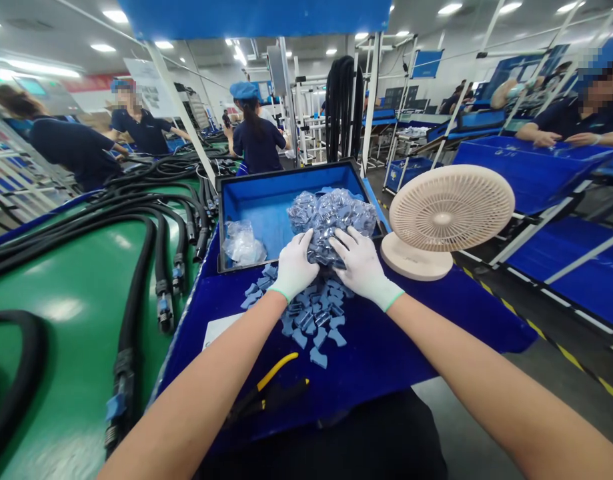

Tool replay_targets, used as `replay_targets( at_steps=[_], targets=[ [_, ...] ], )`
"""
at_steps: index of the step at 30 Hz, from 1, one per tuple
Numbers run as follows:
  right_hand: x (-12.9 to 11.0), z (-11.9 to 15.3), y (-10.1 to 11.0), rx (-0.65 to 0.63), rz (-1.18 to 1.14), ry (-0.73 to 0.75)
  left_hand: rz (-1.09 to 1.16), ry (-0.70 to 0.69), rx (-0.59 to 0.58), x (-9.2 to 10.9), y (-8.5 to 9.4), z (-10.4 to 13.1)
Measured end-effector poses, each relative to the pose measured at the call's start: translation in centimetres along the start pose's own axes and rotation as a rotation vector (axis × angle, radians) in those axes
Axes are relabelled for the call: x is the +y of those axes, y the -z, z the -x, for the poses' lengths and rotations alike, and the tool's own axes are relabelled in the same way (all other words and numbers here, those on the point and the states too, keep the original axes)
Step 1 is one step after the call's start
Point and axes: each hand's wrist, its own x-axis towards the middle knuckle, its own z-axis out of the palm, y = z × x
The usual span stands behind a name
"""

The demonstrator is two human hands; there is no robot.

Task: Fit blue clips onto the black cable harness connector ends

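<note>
My left hand [296, 265], in a white glove, grips the left side of a transparent plastic bag [326, 250] filled with blue-grey plastic parts. On the bag's right side is my right hand [363, 267], gloved too, its fingers pressed into the film. The bag is at the front rim of a blue bin [271, 193] with a black edge, against more bagged parts [346, 203]. Below my hands, loose blue-grey parts [306, 317] lie in a pile on the blue tabletop [386, 353]. Undersides of the fingers are partly hidden.
Yellow-handled pliers [279, 370] lie near the table's front edge. A beige fan [446, 217] stands right of the bin; a crumpled plastic bag [243, 243] lies inside it. Black hoses [136, 293] cover the green table [76, 360] at left. Several co-workers [259, 133] are around.
</note>
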Motion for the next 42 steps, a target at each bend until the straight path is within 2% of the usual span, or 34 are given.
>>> replay_targets(
  at_steps=[7, 14, 21, 24, 29, 34, 38, 42],
  targets=[
    [2.4, 0.3, 0.3, 0.008, -0.106, 0.126, 0.068, -0.108, -0.108, -1.7, 1.3, 0.3],
    [3.6, 0.7, 0.8, 0.034, -0.212, 0.188, 0.146, -0.177, -0.26, -3.4, 3.3, 0.2],
    [4.7, 1.0, 0.5, 0.037, -0.316, 0.213, 0.206, -0.153, -0.426, -4.8, 4.3, -0.2],
    [4.1, 1.1, 1.1, 0.027, -0.313, 0.189, 0.197, -0.152, -0.411, -4.4, 4.5, 0.0],
    [2.2, 1.3, 2.7, 0.003, -0.224, 0.099, 0.17, -0.109, -0.338, -2.3, 4.4, 0.9],
    [0.8, 1.4, 1.3, 0.058, -0.137, -0.126, 0.077, 0.017, -0.175, -0.6, 3.1, 0.5],
    [0.5, 1.3, 0.1, 0.062, -0.138, -0.122, 0.045, 0.014, -0.173, -1.2, 2.5, -0.1],
    [0.9, 1.3, 0.6, 0.056, -0.165, -0.078, 0.062, -0.04, -0.194, -2.4, 2.8, 0.0]
  ],
)
